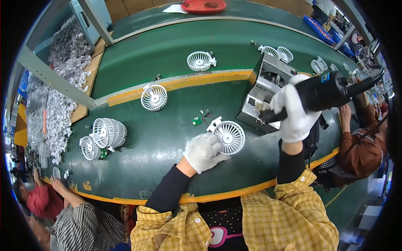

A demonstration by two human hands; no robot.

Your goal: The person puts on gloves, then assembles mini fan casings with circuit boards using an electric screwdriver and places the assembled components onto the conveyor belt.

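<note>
Gloved left hand (pixel 204 151) with fingers clenched on the rim of a round white plastic fan grille (pixel 229 137), which lies flat on the green bench (pixel 167 138) just in front of the person. Gloved right hand (pixel 294 112) (raised above the bench) with fingers wrapped tight around a black electric screwdriver (pixel 322 94). Grey metal box (pixel 264 96) stands just behind; a small green circuit board (pixel 197 121) lies near the grille.
</note>
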